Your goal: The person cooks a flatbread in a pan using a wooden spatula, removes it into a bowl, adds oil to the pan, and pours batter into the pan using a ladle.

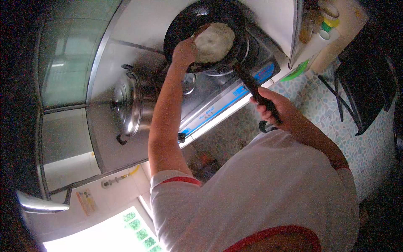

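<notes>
- White, doughy round (216, 43) lies in the black wok (178, 29), just beside the left hand (184, 52) and beyond the right hand (279, 105).
- The left hand reaches over the wok's near edge to the round's side; a brownish piece (202, 30) shows just past it. Its fingers are too unclear to tell whether they grasp that piece or press on the round.
- The right hand is wrapped firmly around the dark handle (262, 98), over the front of the stove (214, 92).
- A lidded steel pot (130, 103) sits to the left of the left hand, beside the forearm.
- Good handling here seems to call for a steady handle, so the wok cannot swing while the other hand works inside.
- Light, even contact at the round's edge should spare it from tearing, with fingertips and wrist clear of the probably hot metal.
</notes>
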The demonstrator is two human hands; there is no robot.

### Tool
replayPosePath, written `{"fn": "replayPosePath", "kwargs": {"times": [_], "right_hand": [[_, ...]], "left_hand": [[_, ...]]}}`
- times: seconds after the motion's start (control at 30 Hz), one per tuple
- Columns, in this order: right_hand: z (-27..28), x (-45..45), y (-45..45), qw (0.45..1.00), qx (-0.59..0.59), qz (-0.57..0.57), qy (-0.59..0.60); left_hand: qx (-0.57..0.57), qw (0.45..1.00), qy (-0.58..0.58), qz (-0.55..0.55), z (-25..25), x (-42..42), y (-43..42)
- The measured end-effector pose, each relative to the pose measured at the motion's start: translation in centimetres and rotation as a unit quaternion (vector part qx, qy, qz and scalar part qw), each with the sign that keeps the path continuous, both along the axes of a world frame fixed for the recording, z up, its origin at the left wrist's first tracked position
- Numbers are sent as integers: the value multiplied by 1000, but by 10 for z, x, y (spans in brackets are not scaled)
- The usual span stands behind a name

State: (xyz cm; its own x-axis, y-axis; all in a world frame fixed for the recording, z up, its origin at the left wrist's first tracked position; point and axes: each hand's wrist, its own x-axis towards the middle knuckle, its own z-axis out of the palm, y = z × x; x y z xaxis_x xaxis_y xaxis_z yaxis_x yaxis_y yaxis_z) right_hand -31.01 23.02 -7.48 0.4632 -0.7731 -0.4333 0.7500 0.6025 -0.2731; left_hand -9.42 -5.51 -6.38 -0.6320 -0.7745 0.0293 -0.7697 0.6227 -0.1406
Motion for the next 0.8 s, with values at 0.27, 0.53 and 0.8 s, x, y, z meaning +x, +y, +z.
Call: {"fn": "replayPosePath", "kwargs": {"times": [0.27, 0.53, 0.8], "right_hand": [[-6, -5, 1, 999, -34, 32, -28], [6, -5, 2, 997, -23, 48, 48], [3, -4, 2, 997, -23, 44, 65]], "left_hand": [[97, 994, -37, -30, 51, -34, 105], [-15, 992, -103, 71, 112, 44, 83], [38, 980, -193, 2, 95, 45, 83]]}}
